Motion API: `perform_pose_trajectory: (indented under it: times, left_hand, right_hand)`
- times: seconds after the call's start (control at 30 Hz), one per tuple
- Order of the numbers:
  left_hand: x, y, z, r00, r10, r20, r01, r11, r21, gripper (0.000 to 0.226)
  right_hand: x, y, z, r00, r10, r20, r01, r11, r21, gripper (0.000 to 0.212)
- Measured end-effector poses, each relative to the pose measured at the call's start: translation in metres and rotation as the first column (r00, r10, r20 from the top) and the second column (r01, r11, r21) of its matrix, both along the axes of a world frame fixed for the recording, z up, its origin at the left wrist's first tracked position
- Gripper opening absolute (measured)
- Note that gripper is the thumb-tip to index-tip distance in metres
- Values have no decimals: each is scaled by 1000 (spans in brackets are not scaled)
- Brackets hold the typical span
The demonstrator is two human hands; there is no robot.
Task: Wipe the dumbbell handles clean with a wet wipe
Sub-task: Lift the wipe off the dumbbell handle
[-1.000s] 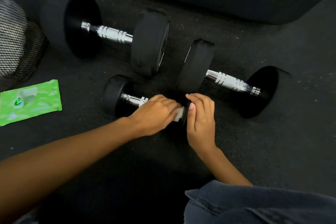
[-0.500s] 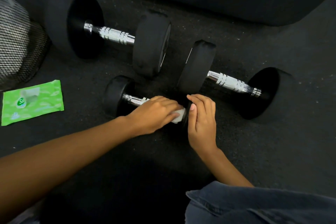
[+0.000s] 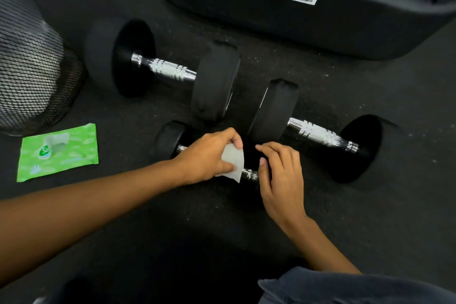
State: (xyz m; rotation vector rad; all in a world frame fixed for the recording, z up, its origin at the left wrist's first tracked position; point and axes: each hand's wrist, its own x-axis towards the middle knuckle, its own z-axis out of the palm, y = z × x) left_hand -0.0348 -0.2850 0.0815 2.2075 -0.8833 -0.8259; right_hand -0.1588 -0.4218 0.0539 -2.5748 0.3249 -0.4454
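Left hand [image 3: 207, 155] holds one wipe [image 3: 233, 159] among three dumbbells [image 3: 170, 70] [image 3: 318, 133] [image 3: 170, 140].

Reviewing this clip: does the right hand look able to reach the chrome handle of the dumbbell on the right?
Probably yes. The right hand grips the end of the near dumbbell, so it must let go first. The right dumbbell's handle lies bare just beyond it, with nothing over it.

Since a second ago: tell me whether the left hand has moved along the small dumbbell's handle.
Yes. The left hand with the wipe slid left along the dumbbell, toward the green packet, baring chrome handle beside the right hand.
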Motion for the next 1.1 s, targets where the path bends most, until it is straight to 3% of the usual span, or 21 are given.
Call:
perform_pose_trajectory:
  times: [0.07,0.17,0.23,0.3,0.4,0.5,0.67,0.87,1.1]
  left_hand:
    - [2,-2,11,991,90,-98,-96,994,-56,41]
    - [12,0,32,927,243,-284,-288,949,-126,45]
    - [21,6,51,845,313,-434,-412,898,-156,47]
    - [31,16,70,745,329,-580,-507,845,-172,45]
    - [48,38,97,623,337,-706,-629,752,-196,43]
    - [65,67,121,582,372,-723,-717,654,-240,44]
    - [93,127,163,573,480,-664,-799,507,-324,35]
    - [135,223,214,570,652,-500,-813,358,-459,23]
    - [193,309,222,494,843,-211,-824,377,-422,21]
  right_hand:
    - [9,2,12,999,54,-4,-54,998,43,29]
    - [29,8,35,991,130,-40,-109,935,337,23]
    - [48,11,51,984,124,-127,-19,787,617,25]
    - [69,10,68,951,205,-231,88,537,839,30]
    - [97,13,93,899,383,-212,107,278,955,30]
    - [130,29,122,899,423,-116,52,160,986,22]
    - [199,76,174,880,470,-63,-68,257,964,7]
    - [284,170,234,822,568,35,-280,350,894,18]
    - [355,271,242,844,532,-64,-309,581,753,28]
